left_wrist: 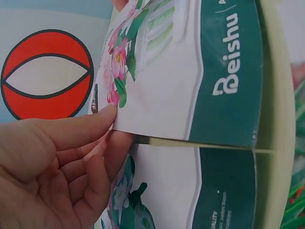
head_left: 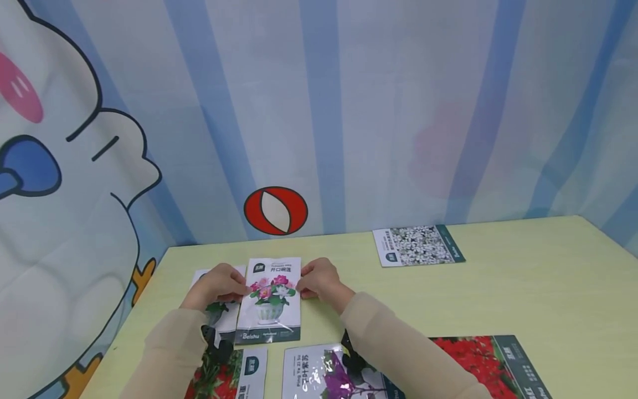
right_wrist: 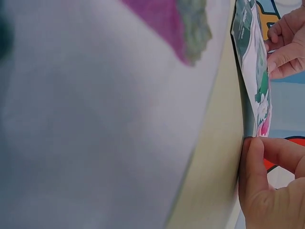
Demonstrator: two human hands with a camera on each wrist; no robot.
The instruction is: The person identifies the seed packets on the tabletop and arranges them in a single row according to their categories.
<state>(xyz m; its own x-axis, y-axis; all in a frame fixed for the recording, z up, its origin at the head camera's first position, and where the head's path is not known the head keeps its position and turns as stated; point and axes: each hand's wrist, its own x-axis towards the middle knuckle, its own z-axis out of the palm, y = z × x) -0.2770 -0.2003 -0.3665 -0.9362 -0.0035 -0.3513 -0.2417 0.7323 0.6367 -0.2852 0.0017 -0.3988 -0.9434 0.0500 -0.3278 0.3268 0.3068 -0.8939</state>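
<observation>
A white seed packet with pink flowers in a bowl and a green "Beishu" band lies upright to my view on the table. My left hand pinches its left edge between thumb and fingers, seen close in the left wrist view. On the opposite side my right hand pinches the right edge. Beneath my left hand and forearm is a second white packet, partly hidden, its edge right alongside the first. The right wrist view shows the right thumb and fingers at the packet's edge.
Nearer me lie a red-flowered packet, a glossy purple-flowered packet and another red-flowered packet, partly covered by my sleeves. At the back of the pale yellow table is a packet with white blossoms, near the striped backdrop.
</observation>
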